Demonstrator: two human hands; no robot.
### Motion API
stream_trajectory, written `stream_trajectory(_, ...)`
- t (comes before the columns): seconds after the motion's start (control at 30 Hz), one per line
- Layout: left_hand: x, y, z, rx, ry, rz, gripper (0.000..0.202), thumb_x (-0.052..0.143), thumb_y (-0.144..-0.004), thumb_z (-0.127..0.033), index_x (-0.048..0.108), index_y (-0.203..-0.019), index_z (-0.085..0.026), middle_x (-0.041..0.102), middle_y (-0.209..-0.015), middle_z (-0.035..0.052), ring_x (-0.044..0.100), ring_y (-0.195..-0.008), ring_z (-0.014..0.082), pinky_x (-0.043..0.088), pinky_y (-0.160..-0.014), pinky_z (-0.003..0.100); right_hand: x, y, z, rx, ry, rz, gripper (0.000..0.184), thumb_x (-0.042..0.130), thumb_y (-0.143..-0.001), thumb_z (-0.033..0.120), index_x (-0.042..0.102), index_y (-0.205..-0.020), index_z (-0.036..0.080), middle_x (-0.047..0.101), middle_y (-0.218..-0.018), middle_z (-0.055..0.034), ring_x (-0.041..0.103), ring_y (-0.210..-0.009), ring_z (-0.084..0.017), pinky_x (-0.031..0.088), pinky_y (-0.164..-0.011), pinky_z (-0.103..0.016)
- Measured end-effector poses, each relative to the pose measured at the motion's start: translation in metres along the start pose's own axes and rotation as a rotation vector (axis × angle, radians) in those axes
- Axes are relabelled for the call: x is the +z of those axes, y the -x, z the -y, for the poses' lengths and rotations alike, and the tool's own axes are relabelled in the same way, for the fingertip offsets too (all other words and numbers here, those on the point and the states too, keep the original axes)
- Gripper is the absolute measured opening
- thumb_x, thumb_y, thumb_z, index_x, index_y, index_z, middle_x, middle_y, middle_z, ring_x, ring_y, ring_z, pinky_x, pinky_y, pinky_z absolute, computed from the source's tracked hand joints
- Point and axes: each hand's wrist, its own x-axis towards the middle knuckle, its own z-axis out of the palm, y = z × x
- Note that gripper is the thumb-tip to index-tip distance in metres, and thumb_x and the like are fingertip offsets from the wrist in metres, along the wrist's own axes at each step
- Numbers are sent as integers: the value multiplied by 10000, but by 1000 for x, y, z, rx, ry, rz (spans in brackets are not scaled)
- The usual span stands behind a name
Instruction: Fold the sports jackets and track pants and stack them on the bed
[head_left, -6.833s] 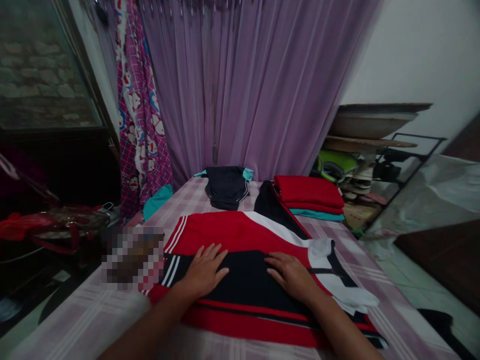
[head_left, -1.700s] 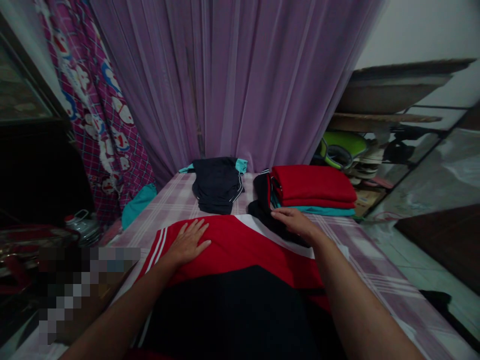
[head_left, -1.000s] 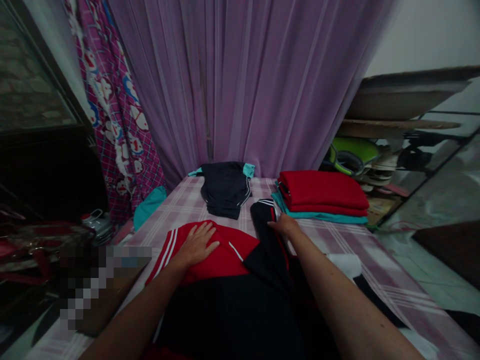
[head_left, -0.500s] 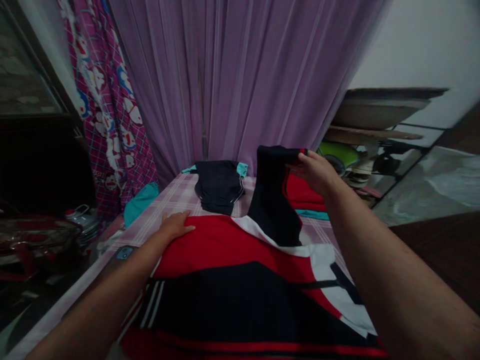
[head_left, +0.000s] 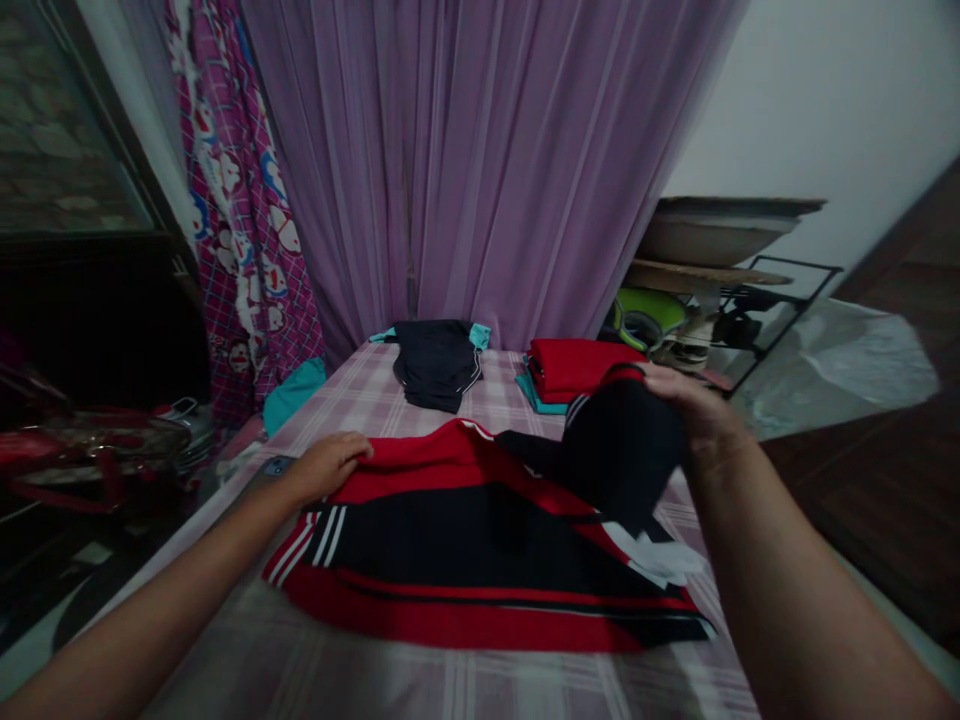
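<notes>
One red, navy and white jacket (head_left: 465, 530) lies spread across the middle of the surface (head_left: 450, 685), its red and navy bands running from left to right. White stripes cross its left end, and white patches (head_left: 660, 558) show toward its right end. A dark sleeve (head_left: 626, 455) is lifted clear of the surface at the right and bends over on itself; the right hand (head_left: 690, 400) grasps its red-edged upper end, thumb and fingers closed around the cloth. The left hand (head_left: 334, 465) touches the jacket's far left corner, its fingers curled at the red edge; whether it pinches the fabric cannot be told.

Just beside the left hand, partly behind the forearm, lies a dark phone (head_left: 277, 466). The surface is covered with a pale and mauve plaid cloth. Beyond the jacket and apart from it, a navy garment with turquoise ends (head_left: 435, 362) lies folded near the curtain. To the right of that, folded red clothing (head_left: 574, 362) rests on turquoise cloth (head_left: 541, 400), partly behind the lifted sleeve. A turquoise bundle (head_left: 294, 395) sits at the far left edge.

Purple curtains (head_left: 487, 180) hang behind, with a cartoon-print curtain (head_left: 247, 220) at their left. At the right stands a black rack (head_left: 795, 320), near a basin (head_left: 712, 235) and a translucent plastic bag (head_left: 862, 365).
</notes>
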Motion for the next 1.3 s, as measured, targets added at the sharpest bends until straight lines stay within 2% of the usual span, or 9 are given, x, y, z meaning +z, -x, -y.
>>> stream_trajectory(0.17, 17, 27, -11, -35, -17, 69, 285, 425, -777, -121, 656, -883, -250, 704, -1001, 29, 614, -1005, 196, 428, -948, 361, 27, 49, -51, 309, -4, 808, 549, 738, -591, 689, 704, -737, 161, 640, -554, -14, 534, -415, -117, 411, -440, -223)
stream_trajectory(0.23, 20, 29, -12, -39, -30, 76, 282, 424, -781, -129, 658, -881, -250, 704, -1002, 28, 618, -1002, 197, 427, -944, 367, 40, 53, -74, 381, 99, 967, 647, 646, -644, 775, 712, -776, 145, 661, -575, -21, 494, -373, -91, 370, -408, -205)
stream_trajectory(0.3, 21, 28, -13, -37, -49, 96, 280, 426, -782, -141, 662, -887, -250, 703, -993, 29, 622, -988, 199, 429, -936, 371, 45, 50, -94, 404, 197, 902, 656, 579, -710, 780, 705, -790, 140, 706, -677, -46, 511, -396, -80, 377, -427, -202)
stream_trajectory(0.43, 17, 22, -13, -50, -61, 116, 270, 429, -816, -196, 668, -924, -261, 711, -988, 28, 629, -978, 205, 437, -931, 372, 36, 31, -121, 366, 531, 380, 471, 494, -889, 573, 650, -741, 154, 701, -716, -54, 557, -478, -105, 409, -499, -229)
stream_trajectory(0.57, 15, 19, -13, -58, -38, 131, 265, 451, -818, -226, 662, -972, -263, 717, -995, 26, 633, -977, 198, 453, -912, 341, 31, 13, -136, 333, 943, 3, 351, 479, -924, 454, 679, -993, 173, 731, -857, -93, 672, -733, -195, 462, -666, -292)
stream_trajectory(0.67, 16, 20, -12, -57, -27, 130, 246, 458, -826, -249, 661, -963, -257, 715, -994, 28, 633, -976, 195, 457, -910, 334, 41, 6, -147, 331, 1052, 31, 441, 549, -873, 505, 655, -1152, 181, 735, -1002, -136, 686, -917, -275, 479, -752, -348)
stream_trajectory(0.77, 16, 21, -11, -47, -24, 131, 225, 469, -828, -261, 661, -946, -254, 714, -991, 32, 632, -982, 197, 457, -914, 334, 45, -1, -159, 240, 1035, 36, 493, 629, -817, 342, 598, -1285, 192, 718, -1118, -138, 670, -1016, -285, 483, -821, -356)
stream_trajectory(0.97, 18, 22, -14, -69, -58, 148, 258, 439, -850, -261, 666, -971, -244, 713, -1039, 50, 626, -1026, 213, 439, -938, 361, 9, -14, -178, 240, 761, -345, 429, 451, -880, 255, 628, -1262, 174, 718, -1095, -121, 662, -1027, -260, 493, -867, -350)
stream_trajectory(1.3, 5, 11, -3, -55, -18, 233, 229, 411, -855, -311, 622, -896, -232, 690, -953, 34, 626, -914, 188, 462, -853, 306, -7, -25, -187, 321, 486, -202, 460, 580, -806, 279, 647, -1244, 155, 738, -972, -89, 671, -852, -209, 522, -768, -303)
